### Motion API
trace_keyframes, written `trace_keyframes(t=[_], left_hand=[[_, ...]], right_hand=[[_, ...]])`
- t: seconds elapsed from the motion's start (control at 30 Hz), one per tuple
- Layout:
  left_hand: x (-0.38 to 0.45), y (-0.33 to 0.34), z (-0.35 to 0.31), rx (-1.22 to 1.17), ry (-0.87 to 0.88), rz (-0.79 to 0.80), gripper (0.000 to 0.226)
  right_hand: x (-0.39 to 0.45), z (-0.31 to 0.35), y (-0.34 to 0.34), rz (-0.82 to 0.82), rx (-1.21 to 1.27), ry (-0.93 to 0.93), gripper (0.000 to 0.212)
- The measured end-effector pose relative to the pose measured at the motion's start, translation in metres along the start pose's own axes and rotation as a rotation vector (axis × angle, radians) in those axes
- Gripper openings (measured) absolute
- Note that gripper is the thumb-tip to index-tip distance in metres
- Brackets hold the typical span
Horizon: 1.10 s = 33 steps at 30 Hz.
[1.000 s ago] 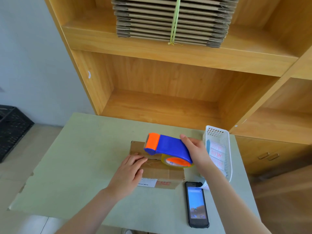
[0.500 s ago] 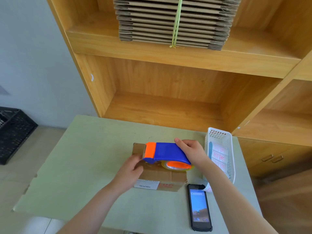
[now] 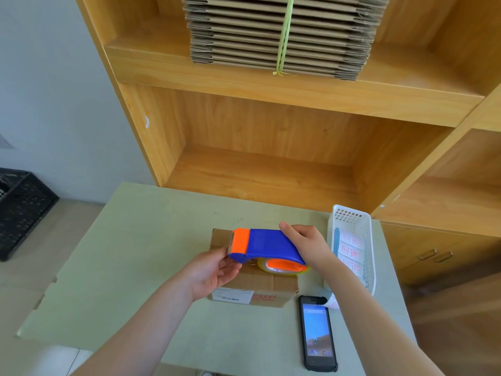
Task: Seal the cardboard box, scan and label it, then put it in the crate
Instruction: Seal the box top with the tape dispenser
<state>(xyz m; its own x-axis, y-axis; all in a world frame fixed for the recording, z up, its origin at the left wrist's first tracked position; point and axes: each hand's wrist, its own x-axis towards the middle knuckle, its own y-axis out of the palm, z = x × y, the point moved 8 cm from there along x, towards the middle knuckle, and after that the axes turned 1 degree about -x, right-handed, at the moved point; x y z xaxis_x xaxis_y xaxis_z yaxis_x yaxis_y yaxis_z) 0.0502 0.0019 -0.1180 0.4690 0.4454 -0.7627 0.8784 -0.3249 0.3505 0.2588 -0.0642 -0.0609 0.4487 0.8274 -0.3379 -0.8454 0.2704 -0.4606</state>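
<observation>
The cardboard box [image 3: 253,283] sits on the pale green surface [image 3: 130,256], directly under both sets of fingers, its flaps closed and a white printed label on its near side. Above it the right hand [image 3: 306,246] grips the rear of the blue and orange tape dispenser [image 3: 267,248], fingers curled round the body, with the roll of clear tape hanging just below. 1 second ago the left hand [image 3: 214,272] lay flat on the box lid; now it has lifted, palm up, and its fingers [image 3: 233,263] reach under the serrated orange end, seemingly pinching the loose tape end, though the tape itself is too clear to make out. The dispenser has also dropped closer to the lid. That suggests sealing is only starting: the tape end must be drawn out and stuck down before any scanning or labelling. Beyond the right fingers stands a white basket [image 3: 349,221] of red-printed labels; nearer the body lies a phone [image 3: 317,335]. Far past the left fingers, a black crate [image 3: 21,213] waits on the floor.
</observation>
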Motion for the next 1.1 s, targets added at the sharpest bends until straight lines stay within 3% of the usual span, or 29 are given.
trace_keyframes(t=[0.37,0.63,0.9,1.1], left_hand=[[0.007,0.000,-0.007,0.112,0.164,-0.068,0.006],[0.009,-0.001,-0.019,0.404,0.303,-0.146,0.015],[0.009,0.010,-0.016,0.206,0.190,0.015,0.020],[0.009,0.008,-0.024,0.325,0.297,-0.078,0.019]], right_hand=[[0.000,-0.002,-0.001,0.023,-0.015,0.023,0.071],[0.001,-0.001,0.002,0.051,-0.035,0.026,0.071],[0.003,-0.007,0.002,0.061,0.016,0.030,0.079],[0.004,-0.008,0.002,0.071,0.026,0.027,0.076]])
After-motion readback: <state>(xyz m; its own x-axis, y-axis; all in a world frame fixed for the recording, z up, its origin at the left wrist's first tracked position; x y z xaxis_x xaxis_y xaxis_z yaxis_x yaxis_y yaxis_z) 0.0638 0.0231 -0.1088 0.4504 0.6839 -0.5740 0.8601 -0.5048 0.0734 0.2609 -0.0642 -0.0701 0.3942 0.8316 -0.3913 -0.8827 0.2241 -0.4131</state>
